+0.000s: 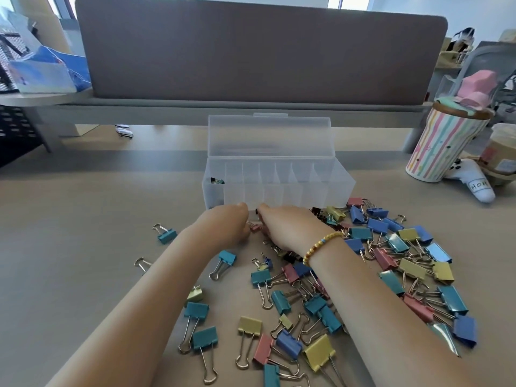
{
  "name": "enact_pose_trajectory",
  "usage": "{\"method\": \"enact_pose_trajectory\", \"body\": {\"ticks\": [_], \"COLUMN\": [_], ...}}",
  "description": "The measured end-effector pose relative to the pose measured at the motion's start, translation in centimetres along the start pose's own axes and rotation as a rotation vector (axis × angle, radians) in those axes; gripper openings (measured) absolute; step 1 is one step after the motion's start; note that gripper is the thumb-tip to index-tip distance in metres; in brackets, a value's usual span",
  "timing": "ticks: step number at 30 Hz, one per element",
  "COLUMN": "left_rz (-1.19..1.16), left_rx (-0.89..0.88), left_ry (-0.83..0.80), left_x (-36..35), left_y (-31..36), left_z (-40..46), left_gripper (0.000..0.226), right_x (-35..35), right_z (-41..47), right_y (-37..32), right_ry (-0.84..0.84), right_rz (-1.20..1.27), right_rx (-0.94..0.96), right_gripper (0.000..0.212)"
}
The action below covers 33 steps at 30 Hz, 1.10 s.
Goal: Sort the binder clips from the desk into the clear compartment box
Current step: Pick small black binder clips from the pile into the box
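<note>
Both hands meet just before the clear plastic compartment box point(279, 188). The left hand point(226, 224) and right hand point(290, 227) curl their fingers around a small pink metal binder clip point(255, 227) on the worktop point(83, 219). It looks light, stiff and springy, so is best pinched by its painted body.

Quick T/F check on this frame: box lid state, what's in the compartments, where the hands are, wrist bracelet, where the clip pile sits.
1. The clear compartment box has its lid shut. False: the lid stands open.
2. Every compartment holds clips. False: only the leftmost shows a few small clips.
3. Both hands are near the box's front wall. True: left hand, right hand.
4. The beaded bracelet is on the left wrist. False: right wrist.
5. Most binder clips lie on the desk. True.
</note>
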<state>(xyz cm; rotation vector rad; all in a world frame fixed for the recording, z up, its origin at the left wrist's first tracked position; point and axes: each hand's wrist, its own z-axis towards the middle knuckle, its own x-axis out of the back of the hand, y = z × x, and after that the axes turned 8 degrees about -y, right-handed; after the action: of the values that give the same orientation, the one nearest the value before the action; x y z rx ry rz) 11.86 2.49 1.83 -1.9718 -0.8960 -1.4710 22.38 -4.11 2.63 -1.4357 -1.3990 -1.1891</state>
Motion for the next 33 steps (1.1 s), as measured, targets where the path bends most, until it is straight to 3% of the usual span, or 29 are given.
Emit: {"method": "enact_pose_trajectory", "body": {"ticks": [6,10,14,21,30,33], "left_rz": [-0.073,-0.256,-0.355,-0.114,-0.039,-0.243], "left_rx": [-0.037,-0.056,-0.088,0.055,0.041,0.016], "left_ry": [0.025,0.07,-0.005,-0.086,-0.03,0.003], "left_x": [-0.1,-0.2,0.6,1.0,0.5,0.5], "left_y": [-0.3,-1.5,-3.6,-3.5,-0.9,-1.5], "left_z": [0.1,0.1,-0.1,-0.3,-0.3,-0.1], "left_gripper": [0.029,0.023,0.022,0.046,0.022,0.019], "right_x": [-0.1,0.5,1.6,0.3,-0.3,-0.3], "right_z": [0.2,0.1,-0.7,0.0,0.4,0.4], "right_y": [0.1,0.6,1.7,0.3,-0.5,0.0], "right_ry": [0.004,-0.011,-0.055,-0.09,0.028,0.041], "right_rz": [0.037,0.218,0.318,0.166,-0.024,0.007], "right_rx": [-0.004,-0.02,-0.037,-0.02,-0.033,-0.033], "right_gripper": [0.023,0.022,0.025,0.026,0.024,0.02]}}
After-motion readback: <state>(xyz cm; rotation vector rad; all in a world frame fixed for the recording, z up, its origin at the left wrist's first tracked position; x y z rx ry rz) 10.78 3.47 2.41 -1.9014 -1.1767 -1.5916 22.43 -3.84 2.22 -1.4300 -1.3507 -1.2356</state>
